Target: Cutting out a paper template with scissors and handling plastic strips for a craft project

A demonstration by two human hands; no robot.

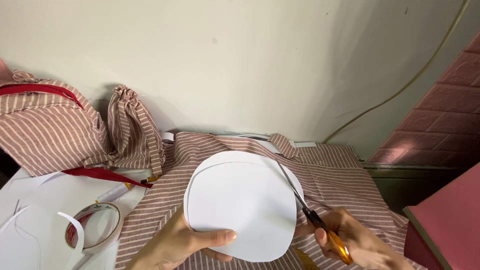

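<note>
Pinched between thumb and fingers of the left hand (182, 245), a round white paper cutout (240, 205) is held by its lower left edge, the thumb lying flat across the paper's face and the fingers tucked beneath it. Across the sheet, the right hand (357, 242) is closed through the orange handles of a pair of scissors (312, 215); their slim metal blades run up and to the left along the paper's right edge, and they look nearly closed, though the thin blades make that hard to judge. A faint curved line shows just inside the paper's upper rim. Under the paper and both hands lies red-and-white striped fabric (340, 170), spread flat and rumpled toward the wall. Left of the holding hand, near it, a roll of clear tape (97, 227) rests on white paper sheets (35, 210), with a loose curl of its end standing up. Beyond the tape, a red strap (102, 175) and a pen (117, 191) lie on the same sheets. Farther back on that side stand a striped drawstring pouch (132, 127) and a larger striped bag (47, 125) with a red zipper. Well to the right of the scissors hand sits a pink box (450, 215), below a pink brick-patterned wall panel (440, 120). A pale cable (400, 87) runs along the wall.
</note>
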